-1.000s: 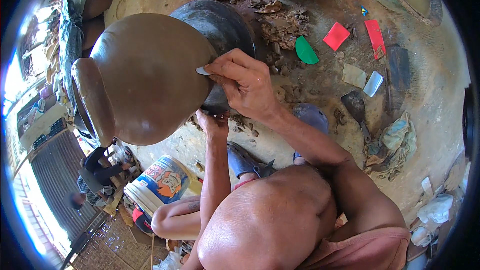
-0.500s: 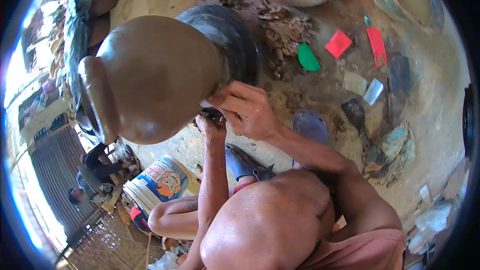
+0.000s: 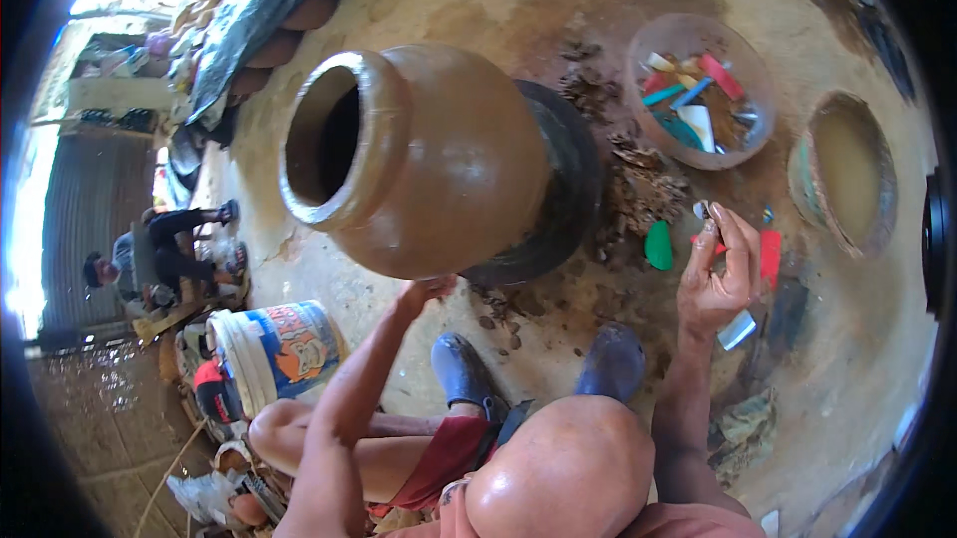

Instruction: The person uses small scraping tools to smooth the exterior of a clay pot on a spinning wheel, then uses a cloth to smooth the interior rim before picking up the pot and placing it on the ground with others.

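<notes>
A wet brown clay pot (image 3: 459, 159), its wide mouth turned to the left, stands tilted in this view on a dark round turntable (image 3: 568, 219). My left hand (image 3: 427, 291) is at the near lower edge of the pot and turntable, its fingers partly hidden there. My right hand (image 3: 720, 274) is raised right of the turntable, fingertips pinched on a small pale scraper (image 3: 701, 210) with some clay on it. Under and around it lie a green half-round piece (image 3: 658, 247), red pieces (image 3: 770, 259) and a light flat piece (image 3: 738, 330).
A clear tub (image 3: 636, 64) of coloured tools, a bowl of murky water (image 3: 850, 174) and clay scraps (image 3: 643, 189) lie beyond. A white bucket (image 3: 234, 368) stands at lower left, stored pots (image 3: 309, 9) at upper left. Another person (image 3: 164, 249) sits far left; a cloth (image 3: 743, 433) lies right.
My right hand has left the pot's side and moved right with the scraper. The view has shifted, so the pot's open mouth now shows. My left hand stays at the pot's lower edge.
</notes>
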Motion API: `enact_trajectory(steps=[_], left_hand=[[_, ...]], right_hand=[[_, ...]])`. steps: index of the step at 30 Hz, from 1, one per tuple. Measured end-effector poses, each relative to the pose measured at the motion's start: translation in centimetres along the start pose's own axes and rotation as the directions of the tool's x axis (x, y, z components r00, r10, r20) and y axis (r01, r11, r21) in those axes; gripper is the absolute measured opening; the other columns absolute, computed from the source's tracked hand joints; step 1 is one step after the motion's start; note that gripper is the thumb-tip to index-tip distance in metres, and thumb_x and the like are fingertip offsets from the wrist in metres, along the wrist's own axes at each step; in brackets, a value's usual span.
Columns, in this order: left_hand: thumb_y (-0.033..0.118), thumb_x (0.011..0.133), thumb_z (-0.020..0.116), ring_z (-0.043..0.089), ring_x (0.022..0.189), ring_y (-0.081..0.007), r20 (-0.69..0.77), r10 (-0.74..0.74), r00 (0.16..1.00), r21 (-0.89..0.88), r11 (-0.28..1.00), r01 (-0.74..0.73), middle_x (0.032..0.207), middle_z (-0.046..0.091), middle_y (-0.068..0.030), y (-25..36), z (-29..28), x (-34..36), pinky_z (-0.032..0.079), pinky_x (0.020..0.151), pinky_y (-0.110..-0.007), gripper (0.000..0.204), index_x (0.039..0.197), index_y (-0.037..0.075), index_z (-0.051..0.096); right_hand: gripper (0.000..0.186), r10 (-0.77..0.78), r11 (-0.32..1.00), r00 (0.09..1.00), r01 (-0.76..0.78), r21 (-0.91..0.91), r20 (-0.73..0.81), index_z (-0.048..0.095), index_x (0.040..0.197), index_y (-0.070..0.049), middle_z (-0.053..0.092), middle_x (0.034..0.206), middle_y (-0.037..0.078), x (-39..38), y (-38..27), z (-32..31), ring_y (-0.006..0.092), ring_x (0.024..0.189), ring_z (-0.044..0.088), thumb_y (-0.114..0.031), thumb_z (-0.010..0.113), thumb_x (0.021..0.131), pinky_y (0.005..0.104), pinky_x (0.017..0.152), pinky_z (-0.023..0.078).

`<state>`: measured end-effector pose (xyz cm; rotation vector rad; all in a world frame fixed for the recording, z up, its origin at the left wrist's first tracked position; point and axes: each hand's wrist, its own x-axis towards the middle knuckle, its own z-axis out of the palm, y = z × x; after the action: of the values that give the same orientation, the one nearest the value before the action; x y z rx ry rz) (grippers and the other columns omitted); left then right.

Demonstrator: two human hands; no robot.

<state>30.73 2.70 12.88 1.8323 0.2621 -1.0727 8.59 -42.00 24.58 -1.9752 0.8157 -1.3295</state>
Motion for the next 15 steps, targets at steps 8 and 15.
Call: enact_trajectory(steps=[8,15], left_hand=[[0.064,0.099,0.056,0.067,0.097,-0.0198,0.019,-0.259,0.966,0.612,0.767,0.193,0.117,0.069,-0.0095,6.6,-3.3,-5.2,0.054,0.079,-0.037,0.071,0.148,0.012,0.050],[0.054,0.098,0.064,0.068,0.103,-0.0235,0.035,-0.160,0.986,0.693,0.715,0.092,0.120,0.069,-0.0158,10.7,-6.6,-11.6,0.054,0.086,-0.040,0.070,0.148,0.006,0.051]], right_hand=[[0.014,-0.193,0.938,0.960,0.241,-0.248,0.203,0.075,0.099,-0.001,0.069,0.090,0.013,-0.8,7.0,3.3,0.0287,0.076,0.068,0.004,0.070,0.087,0.0345,0.067,0.056],[0.006,0.185,0.978,0.975,-0.171,-0.116,0.120,0.074,0.094,-0.001,0.068,0.081,0.011,-1.9,7.2,1.7,0.0224,0.068,0.068,-0.001,0.074,0.088,0.0336,0.061,0.054]])
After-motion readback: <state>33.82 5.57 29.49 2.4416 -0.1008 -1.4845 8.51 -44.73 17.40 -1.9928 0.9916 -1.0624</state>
